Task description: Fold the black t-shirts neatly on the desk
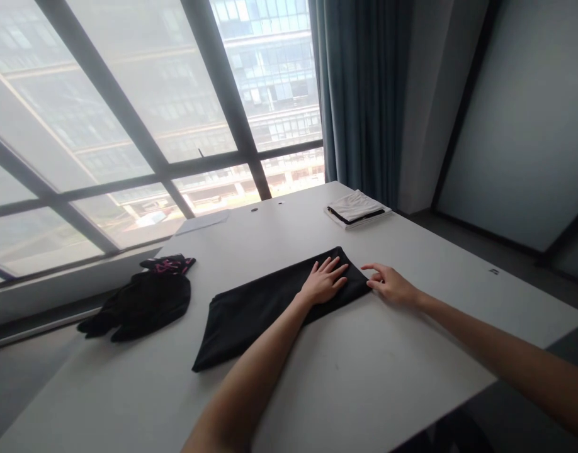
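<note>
A black cloth [255, 311], folded into a long flat strip, lies slantwise on the white table [364, 377]. My left hand [323, 280] rests flat on its right part with fingers spread, holding nothing. Just off the cloth's right end is my right hand [388, 284], its index finger stretched toward the cloth and the other fingers loosely curled. The thumb is close to the cloth's right corner, and nothing shows between the fingers.
A dark crumpled garment [152, 302] with pink marks hangs partly over the table's left edge. Folded white cloth with a black strip [357, 209] lies at the back right. Paper [203, 221] lies by the window; a blue curtain [364, 94] hangs behind.
</note>
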Motion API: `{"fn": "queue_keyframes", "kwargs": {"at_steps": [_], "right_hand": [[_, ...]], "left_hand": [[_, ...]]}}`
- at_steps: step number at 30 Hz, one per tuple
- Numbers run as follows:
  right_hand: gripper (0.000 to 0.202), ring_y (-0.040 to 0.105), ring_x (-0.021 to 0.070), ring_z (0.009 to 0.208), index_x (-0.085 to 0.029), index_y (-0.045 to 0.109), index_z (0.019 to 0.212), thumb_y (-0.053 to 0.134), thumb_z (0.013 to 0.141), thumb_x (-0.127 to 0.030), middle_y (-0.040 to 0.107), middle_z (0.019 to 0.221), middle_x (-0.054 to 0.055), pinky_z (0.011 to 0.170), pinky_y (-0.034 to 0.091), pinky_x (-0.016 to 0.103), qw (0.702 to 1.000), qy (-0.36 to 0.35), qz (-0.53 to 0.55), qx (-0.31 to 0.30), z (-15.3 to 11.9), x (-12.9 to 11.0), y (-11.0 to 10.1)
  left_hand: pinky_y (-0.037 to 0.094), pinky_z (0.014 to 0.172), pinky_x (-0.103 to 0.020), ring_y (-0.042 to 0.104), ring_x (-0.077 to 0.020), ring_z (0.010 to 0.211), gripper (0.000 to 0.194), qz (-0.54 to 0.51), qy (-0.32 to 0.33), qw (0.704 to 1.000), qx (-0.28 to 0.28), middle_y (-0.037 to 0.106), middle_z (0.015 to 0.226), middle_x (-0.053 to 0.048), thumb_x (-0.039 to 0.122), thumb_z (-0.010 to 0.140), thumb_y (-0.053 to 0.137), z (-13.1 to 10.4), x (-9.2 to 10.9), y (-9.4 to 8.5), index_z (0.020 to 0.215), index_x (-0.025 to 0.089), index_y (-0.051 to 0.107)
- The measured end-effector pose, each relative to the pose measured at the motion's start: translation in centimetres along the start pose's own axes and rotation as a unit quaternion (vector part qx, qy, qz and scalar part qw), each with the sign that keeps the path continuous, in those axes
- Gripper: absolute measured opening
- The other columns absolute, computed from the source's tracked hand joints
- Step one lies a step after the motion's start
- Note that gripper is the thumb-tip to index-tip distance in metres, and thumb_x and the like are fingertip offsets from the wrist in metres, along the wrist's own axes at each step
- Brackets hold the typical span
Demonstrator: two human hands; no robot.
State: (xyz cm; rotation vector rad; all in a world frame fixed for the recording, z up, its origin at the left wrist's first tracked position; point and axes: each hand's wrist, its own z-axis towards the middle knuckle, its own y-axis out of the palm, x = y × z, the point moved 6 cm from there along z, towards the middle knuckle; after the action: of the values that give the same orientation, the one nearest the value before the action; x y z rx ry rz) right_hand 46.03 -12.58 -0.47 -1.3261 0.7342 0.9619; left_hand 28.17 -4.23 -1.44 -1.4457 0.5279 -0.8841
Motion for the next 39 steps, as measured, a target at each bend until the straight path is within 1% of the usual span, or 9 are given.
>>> {"fn": "queue_keyframes", "kwargs": {"at_steps": [7,11,16,22,25,28,31,36,39], "right_hand": [[0.048,0.057,0.0154,0.063,-0.013,0.062,0.119,0.063,0.074,-0.030,0.064,0.069,-0.002,0.062,0.044,0.027,1.000,0.014,-0.004,0.024,0.0,0.9,-0.8],[0.036,0.062,0.0172,0.067,-0.016,0.069,0.108,0.061,0.072,-0.017,0.070,0.077,0.002,0.064,0.047,0.028,0.992,0.030,-0.118,-0.009,0.2,1.2,-0.8],[0.035,0.065,0.0228,0.102,-0.015,0.071,0.112,0.044,0.091,-0.018,0.071,0.114,0.012,0.097,0.048,0.033,0.945,-0.077,-0.239,0.208,3.6,-3.4,-1.1],[0.048,0.051,0.0233,0.134,-0.008,0.060,0.136,0.031,0.100,-0.023,0.060,0.140,0.016,0.115,0.035,0.033,0.941,-0.063,-0.300,0.142,10.3,-3.8,4.9],[0.051,0.043,0.0250,0.142,-0.007,0.055,0.141,0.028,0.103,-0.029,0.053,0.148,0.017,0.118,0.031,0.038,0.938,-0.046,-0.331,0.093,11.1,-1.5,6.8],[0.052,0.035,0.0295,0.147,-0.009,0.051,0.145,0.031,0.104,-0.034,0.044,0.156,0.017,0.119,0.028,0.049,0.925,-0.039,-0.374,0.060,10.7,0.2,7.6],[0.053,0.030,0.0315,0.149,-0.010,0.047,0.148,0.034,0.103,-0.036,0.039,0.159,0.018,0.119,0.026,0.054,0.911,-0.036,-0.407,0.054,10.1,0.6,7.8],[0.055,0.028,0.0308,0.151,-0.013,0.043,0.151,0.033,0.103,-0.038,0.033,0.162,0.017,0.118,0.024,0.058,0.904,-0.026,-0.425,0.048,10.1,0.2,8.1],[0.056,0.026,0.0308,0.151,-0.012,0.042,0.152,0.033,0.103,-0.038,0.032,0.163,0.018,0.118,0.022,0.060,0.902,-0.016,-0.429,0.043,10.2,0.3,8.2]], "left_hand": [[0.013,0.122,-0.061,0.013,-0.0282,0.155,0.059,0.004,0.006,1.000,-0.005,0.020,0.168,-0.002,0.062,0.103,0.029,0.1,0.2,-0.1,0.156,0.037,0.034],[0.012,0.122,-0.060,0.012,-0.0291,0.155,0.061,0.005,0.004,1.000,-0.006,0.020,0.168,-0.002,0.062,0.101,0.034,0.1,0.3,-0.1,0.156,0.037,0.034],[0.010,0.122,-0.062,0.014,-0.0304,0.155,0.060,-0.009,0.003,1.000,-0.002,0.020,0.168,-0.003,0.060,0.100,0.039,0.2,0.5,0.0,0.155,0.037,0.036],[0.021,0.125,-0.051,0.030,-0.0253,0.150,0.057,-0.118,-0.021,0.988,0.096,0.039,0.160,-0.005,0.028,0.095,0.049,-0.2,-0.2,-1.0,0.152,0.027,0.043],[0.036,0.120,-0.040,0.050,-0.0215,0.137,0.062,-0.191,-0.125,0.946,0.229,0.057,0.145,-0.009,0.005,0.085,0.041,-0.9,-2.6,-2.2,0.144,0.020,0.054],[0.040,0.116,-0.041,0.057,-0.0227,0.129,0.065,-0.223,-0.212,0.906,0.291,0.065,0.133,-0.011,0.000,0.078,0.040,-1.5,-4.5,-2.4,0.138,0.017,0.059],[0.040,0.116,-0.040,0.057,-0.0221,0.129,0.064,-0.215,-0.207,0.910,0.289,0.065,0.134,-0.011,0.001,0.077,0.042,-1.5,-4.3,-2.5,0.137,0.018,0.061],[0.022,0.124,-0.049,0.041,-0.0255,0.143,0.054,-0.074,-0.135,0.964,0.216,0.056,0.146,-0.011,0.010,0.089,0.042,-1.7,-2.0,-2.9,0.140,0.018,0.056],[0.015,0.123,-0.058,0.032,-0.0324,0.148,0.050,-0.006,-0.172,0.971,0.164,0.046,0.153,-0.017,0.024,0.098,0.040,-2.4,-2.8,-2.5,0.147,0.014,0.049]]}}
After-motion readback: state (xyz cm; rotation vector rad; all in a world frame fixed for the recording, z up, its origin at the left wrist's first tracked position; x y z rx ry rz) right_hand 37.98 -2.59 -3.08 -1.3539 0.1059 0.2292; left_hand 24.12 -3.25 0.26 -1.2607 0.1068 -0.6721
